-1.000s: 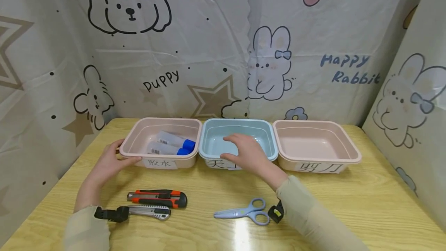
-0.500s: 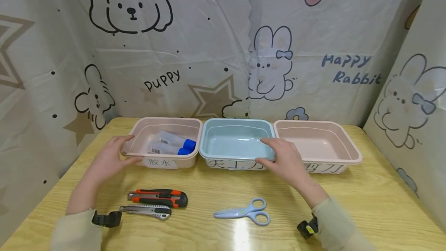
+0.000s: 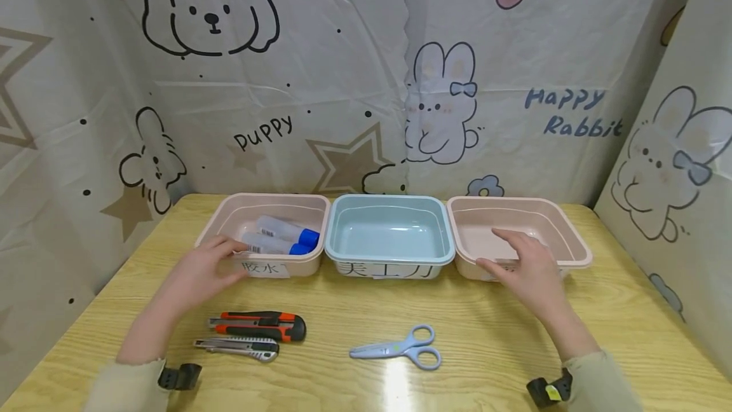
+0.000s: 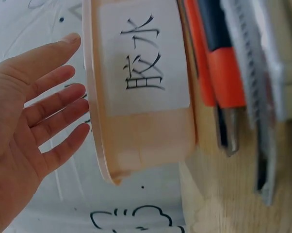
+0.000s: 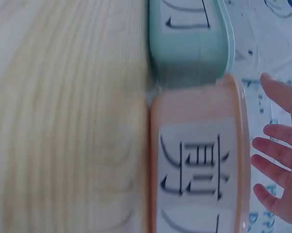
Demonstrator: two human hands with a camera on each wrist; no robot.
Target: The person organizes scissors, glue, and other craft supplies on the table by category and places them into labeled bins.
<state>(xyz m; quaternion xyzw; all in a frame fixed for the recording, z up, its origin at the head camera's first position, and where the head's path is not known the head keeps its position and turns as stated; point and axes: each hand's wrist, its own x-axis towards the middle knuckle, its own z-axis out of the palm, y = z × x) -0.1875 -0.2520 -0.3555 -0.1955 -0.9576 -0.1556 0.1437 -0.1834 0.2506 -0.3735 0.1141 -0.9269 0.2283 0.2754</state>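
My left hand [image 3: 200, 275] hovers at the front left of the left pink bin [image 3: 326, 224], fingers relaxed and holding nothing. Two clear glue tubes with blue caps [image 3: 271, 243] lie inside that bin. In the left wrist view the fingers spread beside the rim of the labelled bin [image 4: 146, 136]. My right hand [image 3: 532, 275] is over the front rim of the right pink bin [image 3: 577, 243], fingers parted, nothing held. The right wrist view shows it beside that bin's label [image 5: 197, 170]. Between them stands a light blue bin [image 3: 391, 234].
Two utility knives, one orange and black [image 3: 260, 326] and one silver [image 3: 240, 347], lie on the wooden table [image 3: 320, 380] at left. Blue scissors [image 3: 400, 348] lie front centre. A printed curtain [image 3: 354, 81] hangs behind and beside the table.
My right hand has moved rightward from over the blue bin to the right pink bin. My left hand has drawn slightly right and back from the left bin's corner.
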